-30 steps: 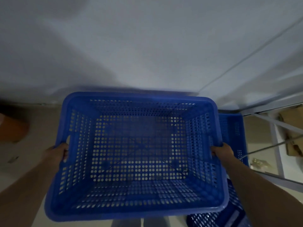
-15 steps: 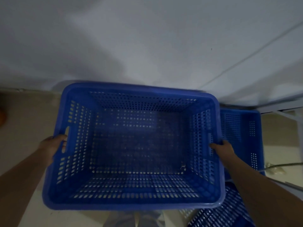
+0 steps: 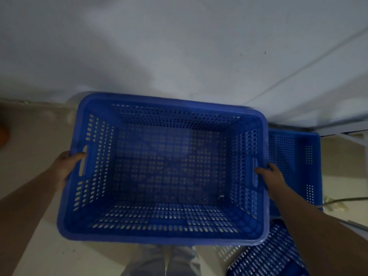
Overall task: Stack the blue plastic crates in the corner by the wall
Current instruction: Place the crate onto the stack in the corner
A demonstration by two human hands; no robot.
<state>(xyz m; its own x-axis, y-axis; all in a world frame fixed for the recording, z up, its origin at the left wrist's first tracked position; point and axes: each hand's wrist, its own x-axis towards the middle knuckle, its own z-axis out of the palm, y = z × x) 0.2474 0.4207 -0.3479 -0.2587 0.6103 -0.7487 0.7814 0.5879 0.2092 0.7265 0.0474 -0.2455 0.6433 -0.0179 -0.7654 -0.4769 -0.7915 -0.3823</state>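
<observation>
I hold a large blue perforated plastic crate in front of me, its far rim close to the white wall. My left hand grips the left handle slot and my right hand grips the right handle. The crate is empty. A second blue crate sits on the floor to the right, against the wall and partly hidden behind the held one. Part of a third blue crate shows at the bottom right.
Beige floor spreads to the left, with an orange object at the far left edge. A grey metal frame and a cable lie at the right. My legs show below the crate.
The crate I hold has dropped lower and moved a little nearer the wall. The view has shifted, so more of the crate at the right shows.
</observation>
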